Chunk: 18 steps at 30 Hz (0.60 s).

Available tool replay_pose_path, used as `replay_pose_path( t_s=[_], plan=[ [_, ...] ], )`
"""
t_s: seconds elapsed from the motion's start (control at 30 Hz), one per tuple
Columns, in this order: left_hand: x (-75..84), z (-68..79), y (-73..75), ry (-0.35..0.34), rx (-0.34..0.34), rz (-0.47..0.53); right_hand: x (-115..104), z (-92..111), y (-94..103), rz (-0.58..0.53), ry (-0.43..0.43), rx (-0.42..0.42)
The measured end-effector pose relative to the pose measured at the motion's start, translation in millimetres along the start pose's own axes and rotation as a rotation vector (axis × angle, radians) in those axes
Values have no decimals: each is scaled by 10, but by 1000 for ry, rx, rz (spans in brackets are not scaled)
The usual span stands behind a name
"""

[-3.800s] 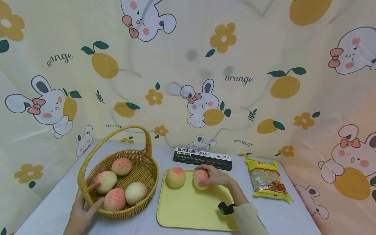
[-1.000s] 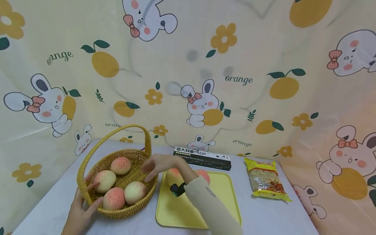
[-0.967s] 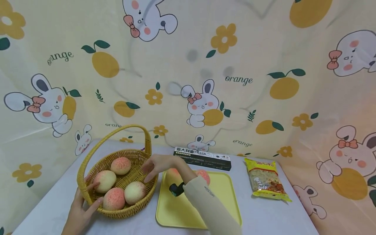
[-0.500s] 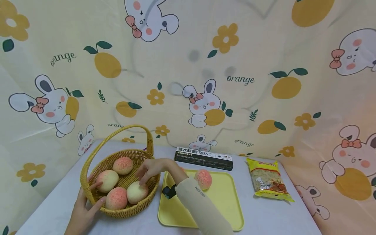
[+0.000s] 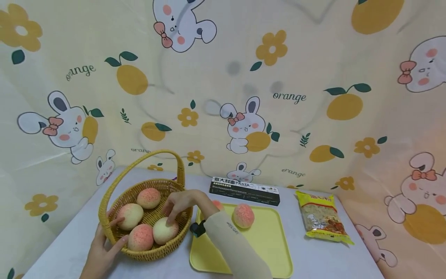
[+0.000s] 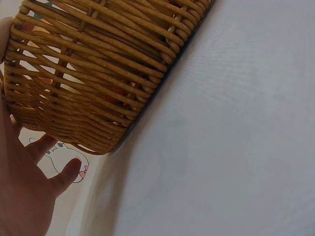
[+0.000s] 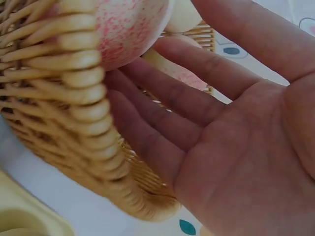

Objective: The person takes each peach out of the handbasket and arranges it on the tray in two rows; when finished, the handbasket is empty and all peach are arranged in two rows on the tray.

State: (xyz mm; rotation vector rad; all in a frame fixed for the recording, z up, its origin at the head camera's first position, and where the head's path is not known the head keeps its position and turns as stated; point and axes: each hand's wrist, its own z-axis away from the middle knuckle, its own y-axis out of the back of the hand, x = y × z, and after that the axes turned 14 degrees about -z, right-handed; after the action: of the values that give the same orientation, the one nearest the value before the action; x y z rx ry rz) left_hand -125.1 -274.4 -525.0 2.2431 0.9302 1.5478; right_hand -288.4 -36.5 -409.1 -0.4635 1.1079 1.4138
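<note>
A woven wicker basket (image 5: 150,254) with a tall handle stands on the left and holds several peaches. My left hand (image 5: 101,250) grips its left rim, thumb at the front and fingers over the edge, close to a pale peach (image 5: 130,217). The right hand (image 5: 182,200) reaches over the basket's right rim. Its fingers touch the pale, pink-speckled peach (image 5: 163,234) at the front right; in the right wrist view they run fairly straight beneath the peach (image 7: 130,29), with their tips partly hidden. A pinker peach (image 5: 141,237) lies beside it.
On the yellow tray (image 5: 261,244) to the right sit a speckled peach (image 5: 244,216) and another peach (image 5: 218,204) mostly behind the right forearm. Behind the tray lies a black pasta box (image 5: 244,192). A yellow food packet (image 5: 324,217) is at the far right.
My right hand let go of the speckled peach on the tray, moved left over the basket and lowered onto the front-right peach. The left hand stays on the rim.
</note>
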Motion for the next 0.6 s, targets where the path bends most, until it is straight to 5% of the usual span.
replay_pose_path(
  t_s=[0.33, 0.6],
  plan=[
    [-25, -25, -11, -29, 10, -17, -34, -59, -52, -142, -184, -31],
    [-36, -5, -8, 3, 19, -34, -7, -102, -83, -104, -218, -40]
  ],
)
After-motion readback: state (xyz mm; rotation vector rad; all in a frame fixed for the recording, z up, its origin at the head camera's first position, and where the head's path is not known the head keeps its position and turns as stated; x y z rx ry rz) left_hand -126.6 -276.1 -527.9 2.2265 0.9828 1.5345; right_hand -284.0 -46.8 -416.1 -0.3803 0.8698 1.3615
